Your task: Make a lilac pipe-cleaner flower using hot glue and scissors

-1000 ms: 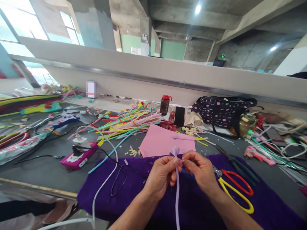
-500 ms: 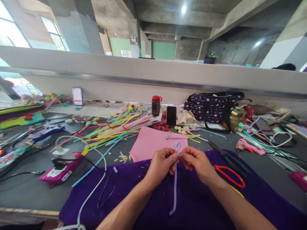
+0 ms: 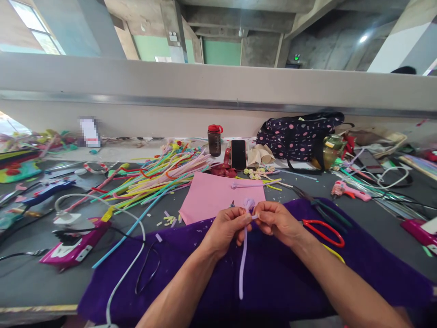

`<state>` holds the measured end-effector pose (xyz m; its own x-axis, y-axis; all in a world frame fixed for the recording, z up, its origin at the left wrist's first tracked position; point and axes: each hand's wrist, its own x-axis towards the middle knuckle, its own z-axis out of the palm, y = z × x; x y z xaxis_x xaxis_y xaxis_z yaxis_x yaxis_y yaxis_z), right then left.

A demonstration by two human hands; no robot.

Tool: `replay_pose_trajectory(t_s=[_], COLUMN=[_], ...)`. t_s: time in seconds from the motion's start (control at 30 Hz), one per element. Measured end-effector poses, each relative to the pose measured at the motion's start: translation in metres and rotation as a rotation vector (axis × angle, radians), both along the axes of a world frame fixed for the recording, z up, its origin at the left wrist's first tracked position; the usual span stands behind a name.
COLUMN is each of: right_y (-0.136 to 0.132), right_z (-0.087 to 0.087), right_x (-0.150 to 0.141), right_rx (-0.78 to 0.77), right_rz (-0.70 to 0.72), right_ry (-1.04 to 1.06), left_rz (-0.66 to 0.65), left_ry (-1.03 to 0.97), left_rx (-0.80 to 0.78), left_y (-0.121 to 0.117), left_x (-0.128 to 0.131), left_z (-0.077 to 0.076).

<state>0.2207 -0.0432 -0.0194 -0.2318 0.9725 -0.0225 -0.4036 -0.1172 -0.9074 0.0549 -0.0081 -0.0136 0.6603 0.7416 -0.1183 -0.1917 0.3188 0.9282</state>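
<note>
My left hand (image 3: 227, 228) is closed, its thumb and fingers pinching a lilac pipe cleaner flower (image 3: 249, 204) just below its looped head. The long stem (image 3: 242, 269) hangs down from that grip over the purple cloth (image 3: 273, 287). Close beside it, my right hand (image 3: 278, 222) is closed too, its thumb and forefinger pinching a short lilac end that runs across to the left fingertips. Behind both hands lies a pink sheet (image 3: 211, 196) with another lilac stemmed piece (image 3: 247, 185) on it. Red-handled scissors (image 3: 324, 231) are partly hidden by my right forearm.
A bundle of coloured pipe cleaners (image 3: 164, 175) lies at centre left, near a magenta power strip (image 3: 75, 246) with cables. Further back stand a red-lidded bottle (image 3: 214, 142), a phone (image 3: 238, 155) and a dotted bag (image 3: 297, 141). Pliers (image 3: 317, 207) and a pink glue gun (image 3: 350, 191) lie right.
The camera view has swung to the right, so the table things sit further left. My fingertips came together, then drew slightly apart with the short lilac end between them. Both hands keep hold.
</note>
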Motion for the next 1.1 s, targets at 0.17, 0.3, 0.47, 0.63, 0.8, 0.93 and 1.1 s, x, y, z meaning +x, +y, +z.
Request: replay_pose_trajectory(t_s=[0.17, 0.3, 0.47, 0.63, 0.8, 0.93, 1.1], right_y=[0.000, 0.002, 0.004, 0.004, -0.004, -0.011, -0.013], right_z=[-0.006, -0.012, -0.016, -0.013, -0.002, 0.005, 0.007], right_x=[0.001, 0.002, 0.004, 0.002, -0.002, -0.004, -0.006], right_rx=[-0.003, -0.006, 0.012, 0.032, 0.252, 0.456, 0.631], right_rz=[0.065, 0.093, 0.120, 0.077, -0.239, -0.340, -0.409], right_ry=[0.045, 0.074, 0.072, -0.003, -0.308, -0.533, -0.728], left_rz=[-0.011, -0.010, -0.022, -0.014, 0.006, -0.068, -0.117], left_ry=[-0.013, -0.010, -0.013, -0.029, -0.070, -0.106, -0.120], left_rx=[-0.002, 0.005, 0.014, -0.020, -0.145, -0.222, -0.251], left_y=[-0.001, -0.001, 0.000, 0.001, 0.005, 0.008, 0.008], left_x=[0.001, 0.000, 0.000, 0.000, 0.000, 0.000, 0.000], left_z=[-0.001, -0.002, -0.005, -0.006, -0.008, -0.011, -0.011])
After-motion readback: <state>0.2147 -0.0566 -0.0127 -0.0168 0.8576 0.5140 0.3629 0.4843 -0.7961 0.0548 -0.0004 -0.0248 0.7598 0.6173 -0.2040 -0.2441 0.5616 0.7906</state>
